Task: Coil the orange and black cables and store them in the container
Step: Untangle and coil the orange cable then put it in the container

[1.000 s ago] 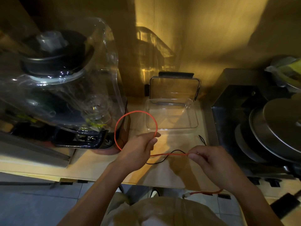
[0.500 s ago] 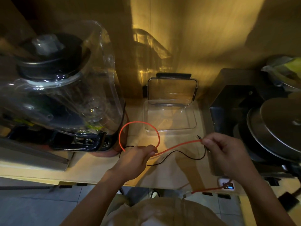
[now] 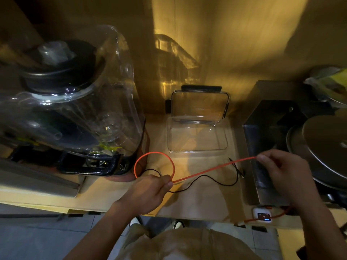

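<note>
Head view: your left hand [image 3: 150, 192] pinches the base of one orange cable [image 3: 214, 168] loop; your right hand [image 3: 281, 171] pinches the taut run beyond it. It looks light, springy and likely to uncoil, so grip at the crossing. The black cable [image 3: 212, 180] lies slack beneath. The container [image 3: 197, 150] sits open behind. No readable writing.
</note>
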`<state>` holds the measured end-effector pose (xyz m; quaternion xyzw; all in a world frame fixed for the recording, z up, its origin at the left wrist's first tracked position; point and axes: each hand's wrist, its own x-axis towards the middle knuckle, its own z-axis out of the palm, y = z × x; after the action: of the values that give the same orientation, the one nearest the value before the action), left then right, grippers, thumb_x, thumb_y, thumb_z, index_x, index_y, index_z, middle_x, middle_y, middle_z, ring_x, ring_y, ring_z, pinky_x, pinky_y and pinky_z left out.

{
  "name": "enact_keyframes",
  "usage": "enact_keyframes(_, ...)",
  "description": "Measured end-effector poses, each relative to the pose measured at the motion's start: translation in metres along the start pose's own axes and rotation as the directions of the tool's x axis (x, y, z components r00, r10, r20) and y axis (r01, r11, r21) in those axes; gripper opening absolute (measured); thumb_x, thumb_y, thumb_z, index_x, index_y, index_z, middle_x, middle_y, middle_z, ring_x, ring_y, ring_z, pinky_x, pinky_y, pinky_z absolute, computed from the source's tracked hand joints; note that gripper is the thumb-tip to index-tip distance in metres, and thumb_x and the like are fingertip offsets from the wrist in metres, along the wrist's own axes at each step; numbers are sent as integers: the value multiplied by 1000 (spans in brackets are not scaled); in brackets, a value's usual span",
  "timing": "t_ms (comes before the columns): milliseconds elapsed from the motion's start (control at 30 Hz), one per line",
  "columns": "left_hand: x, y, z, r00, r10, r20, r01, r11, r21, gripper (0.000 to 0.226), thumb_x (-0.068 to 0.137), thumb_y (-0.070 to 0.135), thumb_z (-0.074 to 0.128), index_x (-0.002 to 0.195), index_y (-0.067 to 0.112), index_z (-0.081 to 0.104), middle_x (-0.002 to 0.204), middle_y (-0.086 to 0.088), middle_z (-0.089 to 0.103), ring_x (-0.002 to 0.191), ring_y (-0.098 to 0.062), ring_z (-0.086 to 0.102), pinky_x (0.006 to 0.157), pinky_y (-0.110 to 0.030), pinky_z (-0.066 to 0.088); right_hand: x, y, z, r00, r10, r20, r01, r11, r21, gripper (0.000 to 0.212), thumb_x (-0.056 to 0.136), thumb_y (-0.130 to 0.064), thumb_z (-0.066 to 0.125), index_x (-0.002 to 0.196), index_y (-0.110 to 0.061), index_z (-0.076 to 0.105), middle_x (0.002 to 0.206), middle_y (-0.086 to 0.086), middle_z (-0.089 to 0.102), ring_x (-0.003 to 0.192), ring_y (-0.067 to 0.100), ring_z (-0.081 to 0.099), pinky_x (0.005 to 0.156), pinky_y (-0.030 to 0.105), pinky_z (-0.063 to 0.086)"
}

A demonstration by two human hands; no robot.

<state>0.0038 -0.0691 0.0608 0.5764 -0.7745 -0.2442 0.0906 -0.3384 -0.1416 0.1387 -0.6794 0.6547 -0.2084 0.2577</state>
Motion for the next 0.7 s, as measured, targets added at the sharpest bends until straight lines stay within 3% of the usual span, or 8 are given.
enact_keyframes(167, -3, -8, -5, 999, -26, -23, 24, 998, -58, 34, 99, 49, 32, 70, 35, 40, 61, 4, 51, 65, -20, 56, 59, -37, 39, 3, 8, -1, 998, 59, -24, -60, 998, -13, 10, 91, -25, 58, 87, -26, 68, 79, -6, 65, 75, 10, 60, 61, 26, 42)
enact_keyframes(333, -4, -12, -12, 994, -35, -108, 24, 995, -93, 45, 93, 53, 29, 56, 30, 40, 47, 5, 40, 51, -12, 45, 52, -33, 31, 4, 7, 3, 997, 70, -31, -71, 997, -12, 9, 91, -24, 60, 87, -26, 68, 79, -7, 65, 74, 7, 59, 60, 22, 39)
enact_keyframes(467, -5, -18, -15, 977, -55, -208, -7, 959, -284, 45, 92, 41, 40, 53, 18, 39, 45, 7, 36, 44, -6, 37, 48, -35, 32, 4, 4, 5, 998, 67, -12, -67, 998, -6, 9, 89, -21, 63, 87, -30, 64, 78, -10, 63, 75, 3, 57, 61, 19, 38)
enact_keyframes(567, -7, -17, -16, 955, -90, -283, -36, 910, -412, 42, 89, 32, 44, 50, 23, 34, 45, 11, 30, 44, -1, 29, 45, -28, 24, 3, 4, 5, 998, 44, -43, -45, 999, -10, 12, 84, -17, 69, 86, -28, 65, 76, -11, 65, 75, 3, 59, 62, 19, 40)
enact_keyframes(700, -8, -18, -18, 940, -179, -291, -8, 840, -543, 40, 84, 32, 44, 47, 24, 34, 47, 11, 28, 46, -7, 28, 47, -32, 23, 2, 4, 2, 1000, 1, 6, -1, 1000, -30, 21, 80, -14, 74, 87, -30, 63, 80, -15, 63, 78, 2, 59, 66, 21, 42)
